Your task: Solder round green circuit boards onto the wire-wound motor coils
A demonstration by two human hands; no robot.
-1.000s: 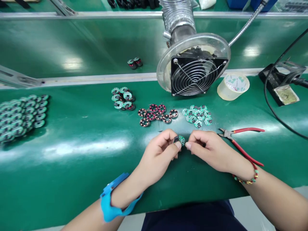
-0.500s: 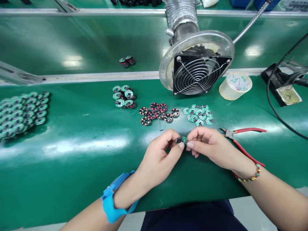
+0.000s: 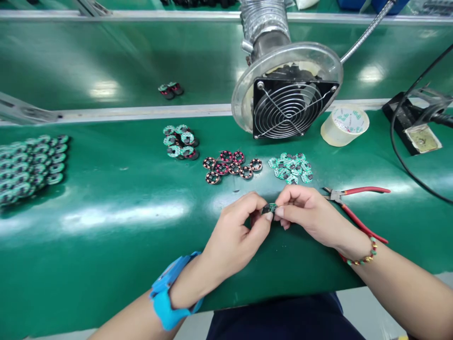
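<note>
Between my fingertips is a small round green circuit board [image 3: 272, 207] with a dark part on it; my fingers cover much of it. My left hand [image 3: 244, 231], with a blue band at the wrist, pinches its left side. My right hand [image 3: 307, 212] grips its right edge between thumb and fingers. Just beyond lie loose green circuit boards [image 3: 290, 167] in a pile. Left of them is a group of copper-wound ring coils [image 3: 234, 168]. Farther left stand several coils topped with green boards [image 3: 180, 141].
Red-handled cutters [image 3: 336, 194] lie open beside my right hand. A fan with a wire guard [image 3: 288, 115] hangs over the back of the bench. Behind are a tape roll [image 3: 343, 127] and a soldering iron stand [image 3: 414, 123]. Rows of board-topped parts [image 3: 31, 165] fill the far left.
The small board has tilted slightly between my fingers, and both hands stay pinched on it. The whole view has shifted a little.
</note>
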